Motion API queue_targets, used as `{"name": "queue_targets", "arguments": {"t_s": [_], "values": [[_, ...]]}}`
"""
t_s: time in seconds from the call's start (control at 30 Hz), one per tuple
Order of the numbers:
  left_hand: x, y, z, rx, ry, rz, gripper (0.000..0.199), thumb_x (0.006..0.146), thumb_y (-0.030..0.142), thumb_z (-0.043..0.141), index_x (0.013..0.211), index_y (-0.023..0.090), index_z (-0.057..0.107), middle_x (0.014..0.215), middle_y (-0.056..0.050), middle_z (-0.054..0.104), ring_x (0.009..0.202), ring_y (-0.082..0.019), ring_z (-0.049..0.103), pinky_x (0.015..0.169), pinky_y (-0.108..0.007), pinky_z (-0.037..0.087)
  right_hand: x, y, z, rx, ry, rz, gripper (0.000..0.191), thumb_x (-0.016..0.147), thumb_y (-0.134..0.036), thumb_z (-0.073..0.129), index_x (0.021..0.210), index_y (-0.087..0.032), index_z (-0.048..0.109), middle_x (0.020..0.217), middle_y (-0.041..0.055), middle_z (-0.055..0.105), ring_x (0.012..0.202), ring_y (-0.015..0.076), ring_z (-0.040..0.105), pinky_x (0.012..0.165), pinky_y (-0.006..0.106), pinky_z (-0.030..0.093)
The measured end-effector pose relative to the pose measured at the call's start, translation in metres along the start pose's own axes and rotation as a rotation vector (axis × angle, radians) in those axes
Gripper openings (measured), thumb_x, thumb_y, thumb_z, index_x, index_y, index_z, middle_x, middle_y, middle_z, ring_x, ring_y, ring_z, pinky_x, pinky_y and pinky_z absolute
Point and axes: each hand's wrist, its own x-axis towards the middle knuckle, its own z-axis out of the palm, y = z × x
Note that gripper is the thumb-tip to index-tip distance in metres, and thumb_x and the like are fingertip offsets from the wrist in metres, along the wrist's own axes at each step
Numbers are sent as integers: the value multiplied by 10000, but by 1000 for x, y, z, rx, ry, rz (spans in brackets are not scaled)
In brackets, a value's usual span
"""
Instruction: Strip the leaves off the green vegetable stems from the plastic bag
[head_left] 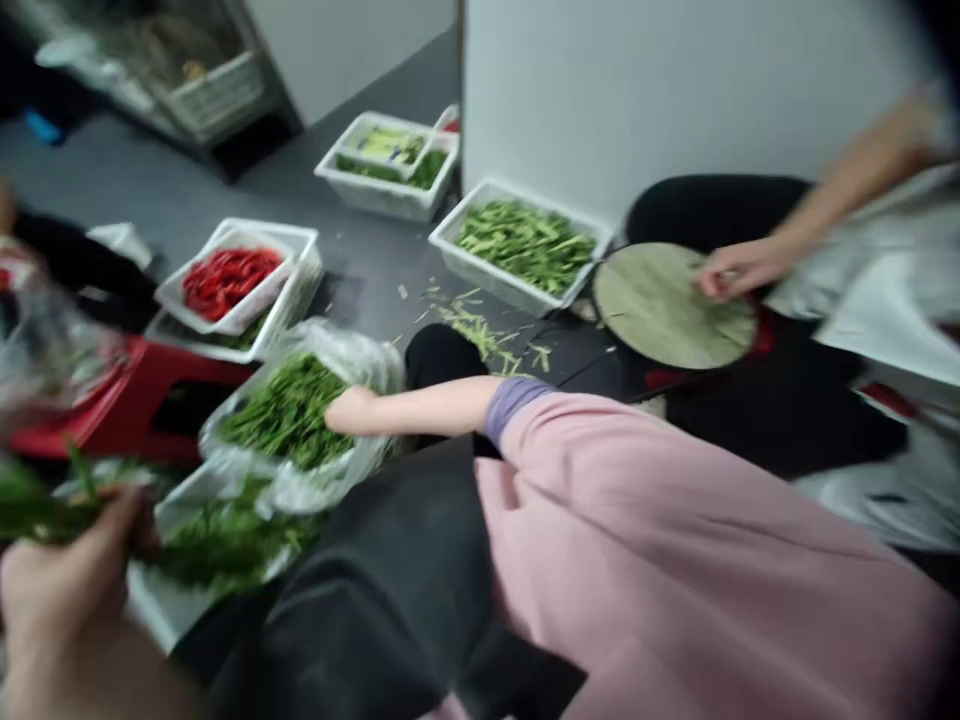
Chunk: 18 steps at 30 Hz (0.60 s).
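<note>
While a blurred bunch of green leafy stalks (41, 510) is gripped in the left hand (71, 580), with the thumb closed over it, loose dark green leaves (217, 545) are held in a white plastic bin (161, 608) just beyond that hand. By the right hand (352, 410), a heap of thin green stems (281, 405) is touched; its fingertips are hidden, so whether anything is pinched cannot be told. This heap is contained in a white basket lined with clear plastic film (379, 360). To the left of the right hand, a red plastic stool (127, 405) is seen, and past it glossy red strips (229, 283) are piled in a small white basket (264, 295). Beyond the right hand, pale green trimmings (491, 335) are scattered on the dark grey floor (367, 270). Farther right, a co-worker's hand (742, 267) is held at a round pale green board (667, 310). Behind the trimmings, cut green pieces (525, 245) are gathered in a rectangular white tub (484, 268), and farthest off another white tub (382, 197) is placed.
</note>
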Motion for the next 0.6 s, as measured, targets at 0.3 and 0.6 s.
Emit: {"name": "queue_targets", "arguments": {"t_s": [0.3, 0.6], "values": [[6, 9, -15, -1373, 327, -62, 234, 743, 292, 720, 698, 146, 543, 538, 48, 503, 484, -47, 488, 396, -166, 325, -19, 6, 30, 15, -65, -73, 214, 792, -103, 570, 945, -126, 717, 958, 159, 725, 885, 231, 693, 735, 286, 514], [-4, -3, 3, -1614, 76, -78, 234, 813, 343, 668, 735, 160, 544, 527, 50, 539, 350, -37, 418, 416, -192, 321, -7, 21, -32, 1142, 550, 226, 341, 795, -348, 541, 1024, -108, 618, 779, 44, 643, 418, 58, 364, 412, 212, 344]]}}
